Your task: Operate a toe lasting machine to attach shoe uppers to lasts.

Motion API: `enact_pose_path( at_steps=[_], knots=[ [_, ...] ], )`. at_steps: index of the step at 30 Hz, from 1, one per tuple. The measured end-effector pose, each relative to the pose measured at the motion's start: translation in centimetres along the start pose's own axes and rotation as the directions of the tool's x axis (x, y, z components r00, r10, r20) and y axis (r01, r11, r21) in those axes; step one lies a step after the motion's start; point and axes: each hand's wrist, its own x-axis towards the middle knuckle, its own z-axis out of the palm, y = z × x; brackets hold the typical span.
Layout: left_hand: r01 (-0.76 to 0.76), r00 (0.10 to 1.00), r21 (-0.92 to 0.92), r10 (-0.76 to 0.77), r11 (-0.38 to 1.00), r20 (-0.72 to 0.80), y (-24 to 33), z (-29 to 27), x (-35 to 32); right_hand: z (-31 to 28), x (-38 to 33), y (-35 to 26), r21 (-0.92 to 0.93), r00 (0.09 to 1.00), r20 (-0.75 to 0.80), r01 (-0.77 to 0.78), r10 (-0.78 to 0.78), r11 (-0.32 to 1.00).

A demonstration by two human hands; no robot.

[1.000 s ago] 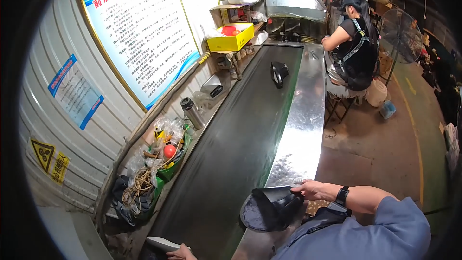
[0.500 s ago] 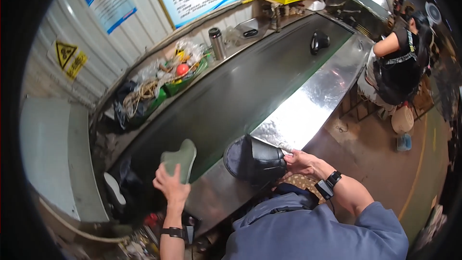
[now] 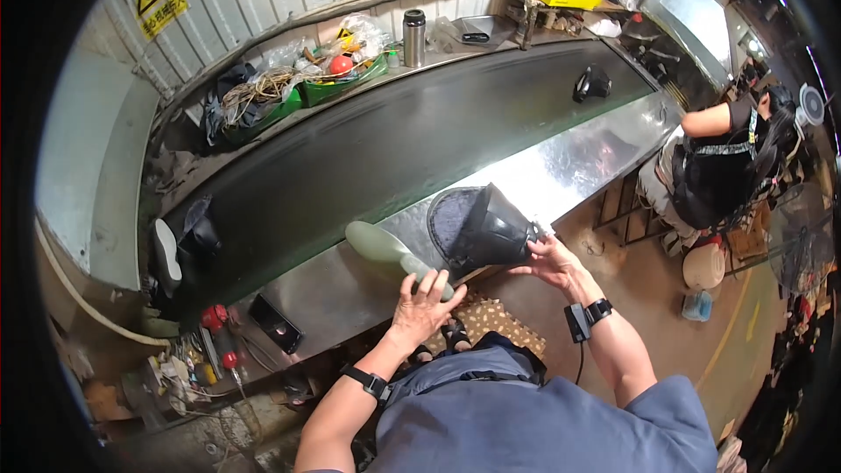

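Observation:
My left hand [image 3: 422,305] is closed around the narrow end of a pale green shoe last [image 3: 379,248]. The last's broad rounded end points away to the left, over the metal ledge. In my right hand [image 3: 554,261] is a black shoe upper [image 3: 495,232], pinched at its right end between thumb and fingers. Its wide end, with a dark fuzzy lining, faces left and lies close to the last. Part of the upper's lower edge is hidden from here.
A dark conveyor belt [image 3: 368,149] runs behind the metal ledge [image 3: 328,289]. Another black upper [image 3: 592,83] sits at its far right, and a white sole [image 3: 166,258] at its left end. A phone [image 3: 275,324] lies on the ledge. A person [image 3: 723,158] sits to the right.
My left hand has brought the green last rightward from over the belt to beside the upper. The upper has turned slightly in my right hand. The head view has shifted.

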Motion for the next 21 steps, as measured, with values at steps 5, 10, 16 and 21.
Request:
enact_pose_path(
  at_steps=[5, 10, 16, 21],
  knots=[
    [0.058, 0.995, -0.607, -0.096, 0.793, -0.031, -1.7, -1.9, 0.5, 1.9, -2.0, 0.0, -0.23, 0.992, -0.016, 0.122, -0.129, 0.966],
    [0.193, 0.376, -0.726, -0.633, -0.66, 0.676, -7.7, -1.1, 0.8, 6.8, -4.5, 1.9, -0.726, 0.833, 0.354, 0.531, -0.424, 0.438],
    [0.181, 0.476, -0.309, -0.192, -0.934, 0.858, -14.2, -1.7, -0.4, 11.0, -7.0, 3.5, -0.488, 0.547, 0.809, 0.829, 0.215, -0.272],
    [0.539, 0.403, -0.628, -0.483, -0.562, 0.778, -15.4, 0.3, -0.2, 7.9, -5.2, 8.3, -0.474, 0.567, 0.775, 0.813, 0.278, -0.338]
  ],
)
